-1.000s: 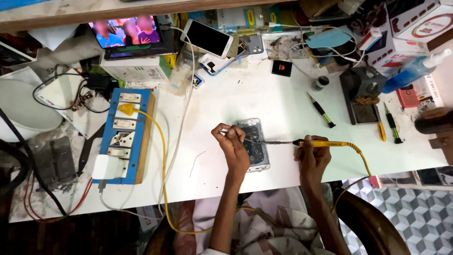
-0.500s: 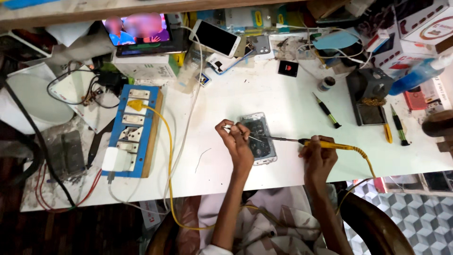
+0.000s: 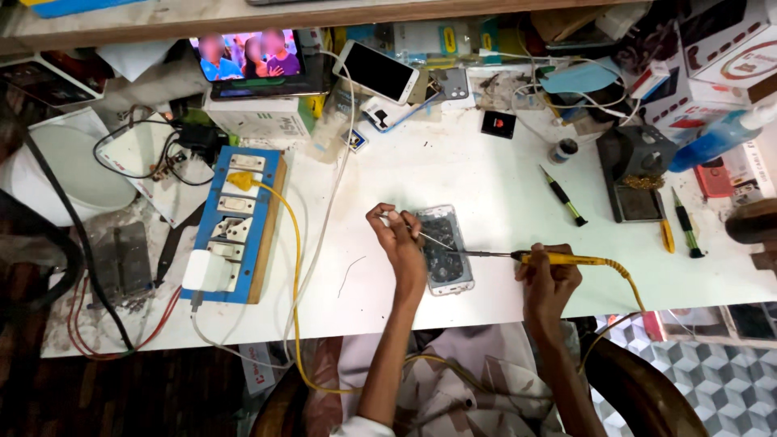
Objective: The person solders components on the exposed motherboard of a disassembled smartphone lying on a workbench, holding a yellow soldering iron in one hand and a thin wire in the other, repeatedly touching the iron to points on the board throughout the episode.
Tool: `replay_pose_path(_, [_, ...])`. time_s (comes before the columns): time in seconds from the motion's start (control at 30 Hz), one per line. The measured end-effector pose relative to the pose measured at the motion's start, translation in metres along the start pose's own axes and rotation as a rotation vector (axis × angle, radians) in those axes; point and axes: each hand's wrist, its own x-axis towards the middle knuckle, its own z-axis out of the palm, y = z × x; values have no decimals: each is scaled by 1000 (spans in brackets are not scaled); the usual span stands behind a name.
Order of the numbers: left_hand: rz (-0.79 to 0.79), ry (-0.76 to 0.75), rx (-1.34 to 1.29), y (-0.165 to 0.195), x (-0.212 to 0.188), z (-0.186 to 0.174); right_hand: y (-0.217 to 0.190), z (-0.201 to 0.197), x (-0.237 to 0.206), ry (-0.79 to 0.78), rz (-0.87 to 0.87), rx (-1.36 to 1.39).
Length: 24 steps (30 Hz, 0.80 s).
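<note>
Soldering iron (image 3: 558,259) is held in a closed grip of the right hand (image 3: 549,279), tip laid over the opened phone (image 3: 443,248) lying flat on the white worktop (image 3: 486,170), while thin wire (image 3: 433,239) is pinched by the left hand (image 3: 398,235) so that it meets the tip.

A yellow-handled soldering iron (image 3: 558,259) lies over a white table (image 3: 502,178), beside a blue switchboard (image 3: 235,226).

The left hand (image 3: 398,243) covers the near-left edge of the opened phone (image 3: 443,249); its innards are too small to tell, and the soldering iron (image 3: 558,259) tip's contact is unclear
</note>
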Motion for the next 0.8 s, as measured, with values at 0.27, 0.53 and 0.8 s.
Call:
replay_pose_path(0.27, [-98,170,-11,-13,16,17,2,-2,1,4,-24,-76])
replay_pose_path(0.53, [55,8,-71,-16,15,19,8,-5,1,-16,-4,61])
replay_pose_path(0.8, [272,-195,267,-17,-8,-10,7,-2,0,11,52,63])
